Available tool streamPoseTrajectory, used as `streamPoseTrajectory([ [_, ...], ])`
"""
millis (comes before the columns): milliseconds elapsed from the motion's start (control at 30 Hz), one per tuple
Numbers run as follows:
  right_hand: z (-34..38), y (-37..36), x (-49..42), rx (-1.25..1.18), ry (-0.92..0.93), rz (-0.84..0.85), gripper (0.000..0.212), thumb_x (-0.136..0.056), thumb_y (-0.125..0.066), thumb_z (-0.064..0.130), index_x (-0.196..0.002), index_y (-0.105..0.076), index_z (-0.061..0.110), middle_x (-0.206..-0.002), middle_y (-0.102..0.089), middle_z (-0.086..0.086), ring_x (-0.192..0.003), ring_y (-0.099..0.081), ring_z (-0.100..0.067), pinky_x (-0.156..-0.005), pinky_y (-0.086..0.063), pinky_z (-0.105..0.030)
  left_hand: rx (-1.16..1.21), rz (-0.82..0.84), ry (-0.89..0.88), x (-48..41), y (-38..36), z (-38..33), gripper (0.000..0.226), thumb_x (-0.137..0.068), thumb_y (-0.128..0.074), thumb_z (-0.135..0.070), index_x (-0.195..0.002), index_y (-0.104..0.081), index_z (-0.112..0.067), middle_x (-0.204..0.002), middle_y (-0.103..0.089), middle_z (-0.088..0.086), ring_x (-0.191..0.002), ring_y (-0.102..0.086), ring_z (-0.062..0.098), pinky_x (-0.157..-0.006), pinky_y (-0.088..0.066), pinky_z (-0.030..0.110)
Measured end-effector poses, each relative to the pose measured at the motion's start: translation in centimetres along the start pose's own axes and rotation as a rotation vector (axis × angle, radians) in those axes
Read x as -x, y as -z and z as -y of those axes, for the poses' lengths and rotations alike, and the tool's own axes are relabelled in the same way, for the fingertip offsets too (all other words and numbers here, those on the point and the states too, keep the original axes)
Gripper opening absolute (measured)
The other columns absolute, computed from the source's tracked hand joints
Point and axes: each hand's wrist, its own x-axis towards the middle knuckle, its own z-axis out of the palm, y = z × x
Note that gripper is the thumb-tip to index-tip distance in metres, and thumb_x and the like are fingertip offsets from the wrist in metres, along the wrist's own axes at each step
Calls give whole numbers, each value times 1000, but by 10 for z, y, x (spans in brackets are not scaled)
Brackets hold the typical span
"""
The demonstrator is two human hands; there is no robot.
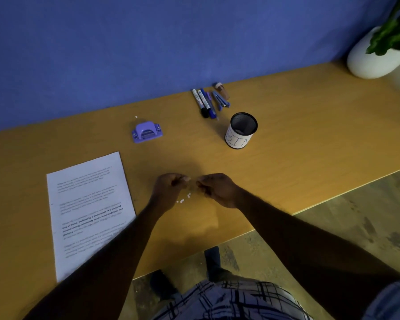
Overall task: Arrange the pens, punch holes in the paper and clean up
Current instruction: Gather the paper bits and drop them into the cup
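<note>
My left hand (170, 189) and my right hand (217, 189) hover close together over the middle of the wooden desk (298, 144), fingers curled, fingertips almost meeting. Small white paper dots (183, 200) lie on the desk just below and between them; whether either hand pinches a dot is too small to tell. A printed sheet of paper (88, 204) lies at the left, partly under my left forearm. A purple hole punch (146, 132) sits farther back. Several pens and markers (206, 103) lie side by side near the wall. A black mesh cup labelled "BIN" (240, 131) stands upright to their right.
A blue stapler (221, 101) and a small brown object (223, 90) lie beside the pens. A white pot with a green plant (376, 54) stands at the far right corner. A blue wall backs the desk. One stray paper dot (136, 116) lies behind the punch.
</note>
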Motion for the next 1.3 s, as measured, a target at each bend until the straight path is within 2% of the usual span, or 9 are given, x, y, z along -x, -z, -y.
streamPoseTrajectory([
  [200, 32, 18, 8, -148, 94, 14, 20, -100, -48, 7, -90, -65, 6, -80, -61, -5, -72, -56, -13, -65, -41, -26, 217, 58, -32, -27, -18, -51, 15, -91, -66, -18, -79, -73, -23, -64, -72, -6, -60, -62, 3, -58, -51, 17],
  [500, 102, 73, 3, -130, 296, -152, 19, -100, -47, 4, -85, -57, 6, -74, -52, -7, -64, -49, -12, -58, -38, -21, 54, 85, -161, -96, -54, -140, 18, -91, -67, -20, -88, -74, -4, -75, -73, 5, -64, -64, 9, -63, -54, 27],
  [600, 125, 97, -8, 58, 345, -362, 12, -94, -57, -1, -82, -58, -4, -72, -52, -13, -54, -52, -12, -52, -42, -21, -72, 121, -241, -122, -67, -163, 19, -91, -66, -18, -97, -74, -1, -82, -73, 10, -70, -66, 10, -65, -53, 26],
  [700, 141, 120, -20, 400, 322, -557, 18, -87, -69, 6, -81, -61, -10, -78, -58, -18, -70, -56, -20, -65, -46, -35, -254, 117, -305, -143, -79, -176, 22, -91, -65, -15, -104, -72, 1, -96, -73, 13, -85, -66, 14, -73, -53, 26],
  [800, 150, 132, -24, 779, 373, -589, 20, -86, -69, 16, -89, -69, -4, -81, -63, -11, -73, -54, -16, -63, -39, -31, -388, 173, -326, -158, -86, -181, 20, -90, -65, -13, -99, -73, 2, -96, -74, 17, -90, -69, 22, -78, -54, 32],
  [933, 159, 135, -23, 1123, 481, -560, 15, -86, -62, 4, -91, -76, 3, -89, -72, -12, -78, -60, -19, -63, -36, -25, -563, 234, -374, -167, -90, -185, 19, -89, -62, -7, -101, -73, 2, -95, -72, 21, -94, -67, 30, -82, -55, 42],
  [1067, 163, 139, -24, 1273, 450, -561, 17, -90, -59, 6, -96, -75, 5, -92, -72, -13, -84, -65, -27, -67, -51, -35, -694, 237, -434, -168, -92, -188, 22, -89, -63, -9, -107, -73, -5, -98, -73, 16, -92, -67, 28, -79, -52, 34],
  [1200, 163, 138, -22, 1332, 399, -577, 15, -89, -64, 15, -99, -72, 9, -95, -70, -11, -86, -65, -27, -68, -56, -40, -724, 248, -447, -167, -91, -191, 21, -87, -67, -16, -106, -73, -7, -99, -73, 14, -92, -67, 27, -83, -56, 43],
  [1300, 162, 136, -21, 1355, 394, -587, 17, -89, -63, 15, -100, -72, 7, -97, -70, -13, -88, -65, -29, -70, -57, -42, -745, 266, -471, -162, -90, -191, 19, -89, -62, -11, -105, -72, -7, -99, -72, 14, -93, -66, 29, -73, -53, 39],
])
